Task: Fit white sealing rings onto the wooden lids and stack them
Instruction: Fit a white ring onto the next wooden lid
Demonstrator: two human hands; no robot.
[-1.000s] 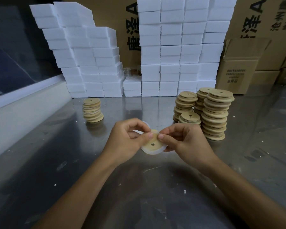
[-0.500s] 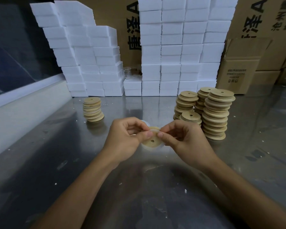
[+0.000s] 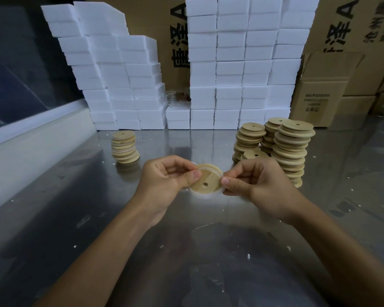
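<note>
A round wooden lid (image 3: 205, 182) with a small centre hole hangs above the steel table, held between both hands. A white sealing ring (image 3: 206, 195) shows around its lower edge. My left hand (image 3: 164, 182) pinches the lid's left rim with the thumb on its face. My right hand (image 3: 259, 185) pinches the right rim, where ring and lid meet. A short stack of lids (image 3: 124, 147) stands at the far left. Taller stacks of wooden lids (image 3: 290, 149) stand at the far right, partly behind my right hand.
The steel table (image 3: 186, 251) carries scattered white crumbs. White foam boxes (image 3: 231, 69) are piled high along the back, with cardboard cartons (image 3: 319, 100) behind and to the right. A low white ledge (image 3: 31, 134) runs along the left side.
The lid has tilted so its face with the hole turns toward me, and the white ring now shows mostly along the lower edge. Both hands have stayed in place with small finger shifts.
</note>
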